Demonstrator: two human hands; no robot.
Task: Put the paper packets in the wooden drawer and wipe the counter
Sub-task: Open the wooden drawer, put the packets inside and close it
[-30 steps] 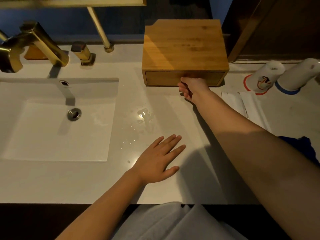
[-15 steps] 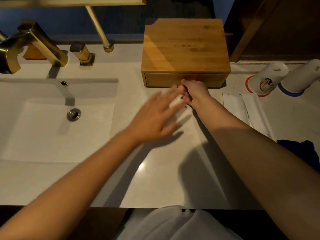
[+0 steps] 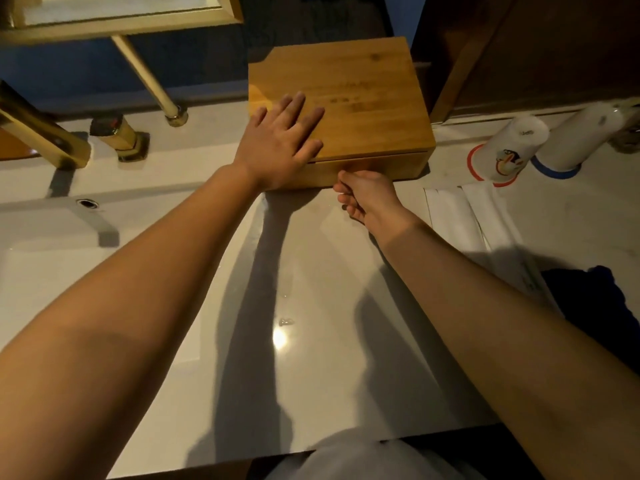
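**On the tabletop: box steadied, drawer front gripped**

Nearest the camera, the grey tabletop [image 3: 311,375] is crossed by both forearms, with a few water drops seen near its middle. To the right, a dark blue cloth [image 3: 595,306] is laid, and beyond it two white paper packets [image 3: 460,216] are spread flat beside the box. Farther on, the right hand [image 3: 369,195] is curled at the drawer front [image 3: 391,169], fingers clenched on its lower edge; the drawer is seen closed. The left hand [image 3: 280,143] is pressed flat on the box [image 3: 363,84] top, fingers released and spread.
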